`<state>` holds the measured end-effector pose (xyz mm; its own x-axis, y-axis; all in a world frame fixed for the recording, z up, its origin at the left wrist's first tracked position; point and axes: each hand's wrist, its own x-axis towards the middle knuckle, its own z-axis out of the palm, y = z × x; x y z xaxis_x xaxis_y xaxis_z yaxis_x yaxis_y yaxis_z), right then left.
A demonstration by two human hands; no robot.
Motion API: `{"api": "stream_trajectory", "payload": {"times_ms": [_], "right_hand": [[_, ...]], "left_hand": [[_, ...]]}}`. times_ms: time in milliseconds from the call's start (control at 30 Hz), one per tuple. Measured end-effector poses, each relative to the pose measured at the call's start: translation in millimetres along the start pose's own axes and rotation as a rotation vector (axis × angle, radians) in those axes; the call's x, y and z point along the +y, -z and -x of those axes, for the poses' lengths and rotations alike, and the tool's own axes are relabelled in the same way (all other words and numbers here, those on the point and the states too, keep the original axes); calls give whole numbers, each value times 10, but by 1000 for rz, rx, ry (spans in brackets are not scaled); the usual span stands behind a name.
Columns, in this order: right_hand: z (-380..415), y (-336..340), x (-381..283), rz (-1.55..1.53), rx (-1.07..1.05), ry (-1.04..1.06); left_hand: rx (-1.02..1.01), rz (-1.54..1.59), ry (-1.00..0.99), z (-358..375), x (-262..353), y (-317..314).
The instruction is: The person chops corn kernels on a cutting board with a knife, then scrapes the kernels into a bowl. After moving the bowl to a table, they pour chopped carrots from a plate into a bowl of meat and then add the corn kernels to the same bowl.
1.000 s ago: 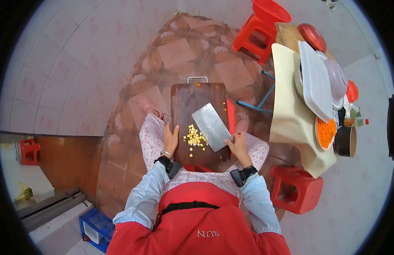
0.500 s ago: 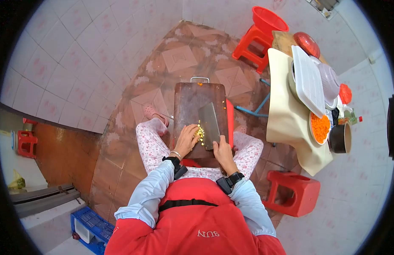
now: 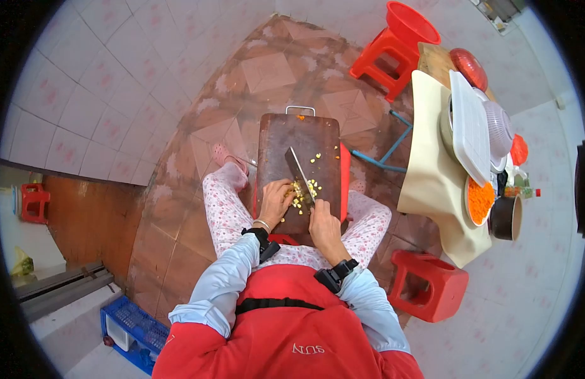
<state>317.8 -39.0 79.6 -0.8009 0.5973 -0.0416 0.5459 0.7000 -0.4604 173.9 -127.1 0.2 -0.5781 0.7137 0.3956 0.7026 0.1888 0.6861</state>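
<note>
A dark brown cutting board (image 3: 277, 136) with a metal handle lies in front of me, between the knees. My right hand (image 3: 325, 225) is closed round the handle of a cleaver (image 3: 299, 170). Its blade stands nearly edge-on, pointing away and to the left, among small yellow diced pieces (image 3: 297, 201). Just left of the blade, my left hand (image 3: 275, 201) rests on the board with fingers bent and close together, holding a cluster of the pieces. Their exact kind is too small to tell. More bits lie right of the blade and farther up the board.
On the right, a cloth-covered table (image 3: 425, 151) carries a bowl of chopped orange food (image 3: 479, 201), a dark pot (image 3: 506, 218) and a white lid (image 3: 469, 129). Red stools (image 3: 428, 285) stand near it. A blue basket (image 3: 138, 328) sits at lower left.
The cleaver has turned from lying broadside to nearly edge-on and shifted left, close to my left hand. Yellow bits now lie spread to the blade's right. The camera view has shifted slightly.
</note>
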Motion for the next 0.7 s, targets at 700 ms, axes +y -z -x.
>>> {"api": "stream_trajectory", "payload": {"times_ms": [700], "right_hand": [[-153,-64,-42,-20,11,38]], "left_hand": [[-95,53,7,28,-69,47]]}}
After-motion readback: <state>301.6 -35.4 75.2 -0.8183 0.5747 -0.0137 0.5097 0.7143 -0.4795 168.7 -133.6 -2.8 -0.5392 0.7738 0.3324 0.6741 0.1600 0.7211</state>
